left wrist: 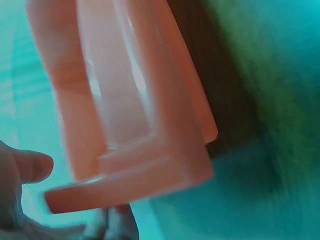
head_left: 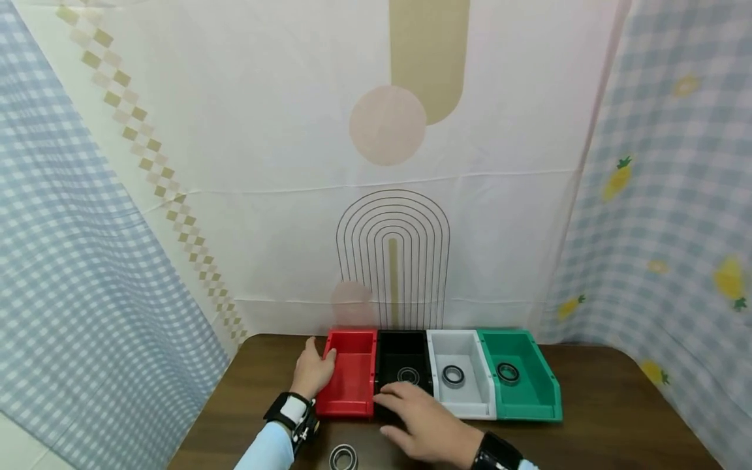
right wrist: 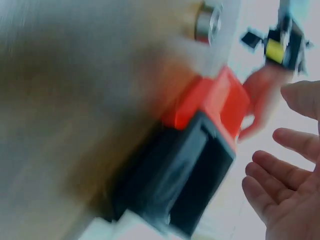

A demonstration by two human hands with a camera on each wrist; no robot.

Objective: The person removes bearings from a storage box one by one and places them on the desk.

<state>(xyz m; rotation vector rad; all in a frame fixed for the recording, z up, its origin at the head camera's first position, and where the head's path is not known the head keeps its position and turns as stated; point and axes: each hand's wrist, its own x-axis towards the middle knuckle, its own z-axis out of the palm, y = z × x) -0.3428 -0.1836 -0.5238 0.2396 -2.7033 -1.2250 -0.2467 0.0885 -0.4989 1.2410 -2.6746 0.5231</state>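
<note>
My left hand (head_left: 313,371) is at the left side of the red bin (head_left: 346,406), fingers along its outer wall and thumb by the rim. In the left wrist view the thumb (left wrist: 37,166) stands apart from the red bin (left wrist: 130,185), while other fingertips are partly hidden behind its edge. My right hand (head_left: 425,424) is over the front of the black bin (head_left: 402,346), fingers spread and holding nothing. Inside the black bin lies a ball bearing (head_left: 408,375), partly covered by that hand. Another bearing (head_left: 343,448) lies on the table before the red bin.
To the right of the black bin stand a white bin (head_left: 478,410) and a green bin (head_left: 543,410), side by side. One bearing (head_left: 445,377) lies in the white bin, another bearing (head_left: 499,377) in the green. Printed cloth (head_left: 282,248) hangs behind the brown table (head_left: 617,418).
</note>
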